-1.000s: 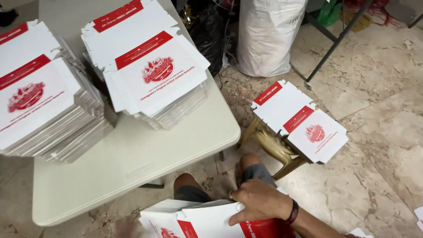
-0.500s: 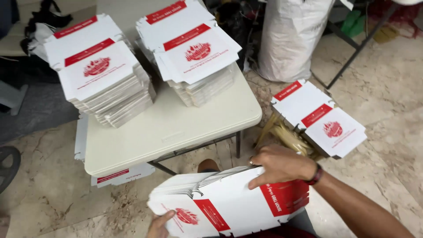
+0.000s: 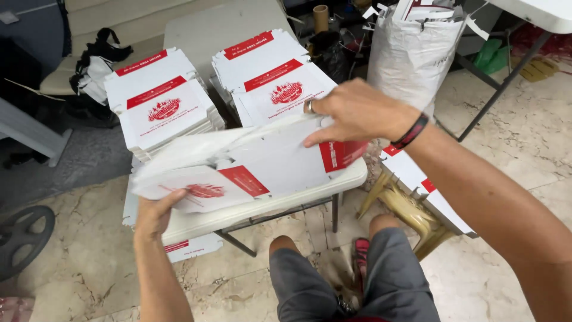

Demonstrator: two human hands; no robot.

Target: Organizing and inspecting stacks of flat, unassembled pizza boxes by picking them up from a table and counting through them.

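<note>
The left hand [image 3: 154, 214] had its grip closed on the lower left corner of a flat white-and-red carton blank [image 3: 250, 164], held tilted above the near edge of the white tabletop [image 3: 196, 223]. Behind it on the tabletop stood two stacks of like blanks, the left stack [image 3: 159, 101] and the right stack [image 3: 271, 74]. The right hand [image 3: 357, 110], a dark band at the wrist, pressed its grip down over the blank's upper right edge, fingers closed on it, with a white sack [image 3: 411, 53] beyond
</note>
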